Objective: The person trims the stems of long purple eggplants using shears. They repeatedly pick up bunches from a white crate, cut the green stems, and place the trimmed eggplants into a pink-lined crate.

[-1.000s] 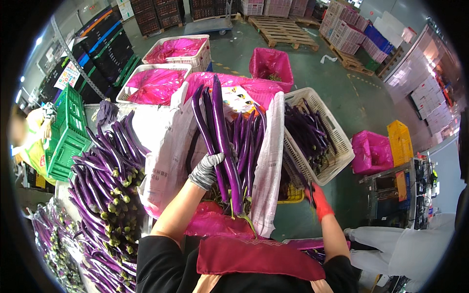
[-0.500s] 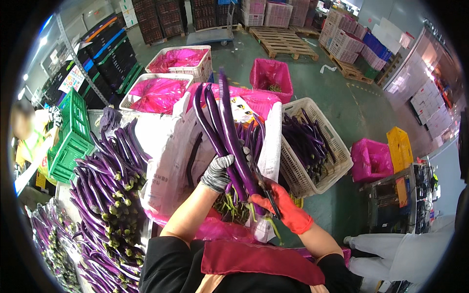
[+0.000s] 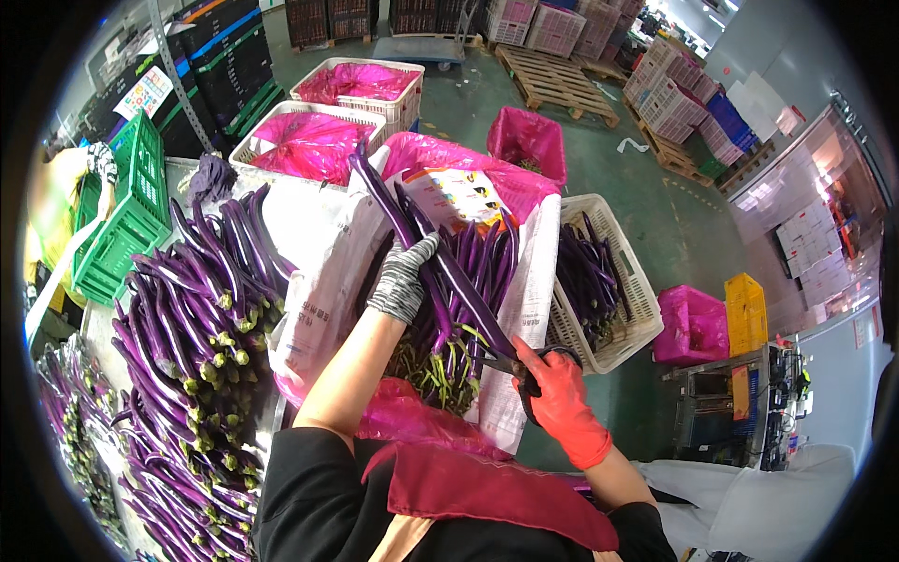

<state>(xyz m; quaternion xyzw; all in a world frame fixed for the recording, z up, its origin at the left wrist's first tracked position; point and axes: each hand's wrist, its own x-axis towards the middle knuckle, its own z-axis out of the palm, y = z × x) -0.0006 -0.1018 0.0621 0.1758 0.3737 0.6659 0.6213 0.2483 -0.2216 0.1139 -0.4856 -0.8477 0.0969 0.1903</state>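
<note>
My left hand (image 3: 405,276), in a grey striped glove, is closed around long purple eggplants (image 3: 470,292); two show, slanting over the open box. My right hand (image 3: 562,405), in a red glove, grips black-handled scissors (image 3: 532,377). Their blades are at the lower, stem end of the held eggplants; whether they touch a stem I cannot tell. Beneath, more eggplants (image 3: 487,258) lie in a box lined with pink plastic (image 3: 412,412) and white printed paper (image 3: 318,304), their green stems toward me.
A large heap of eggplants (image 3: 192,375) covers the table on my left. Right of the box stands a white crate (image 3: 637,314) of eggplants. Pink-lined crates (image 3: 314,140) sit beyond. A co-worker's gloved hand (image 3: 101,161) is at a green crate (image 3: 140,211) on the far left.
Fewer eggplants show in my left hand: three before, two now. The right hand with the scissors has shifted slightly right, and the view has turned a little.
</note>
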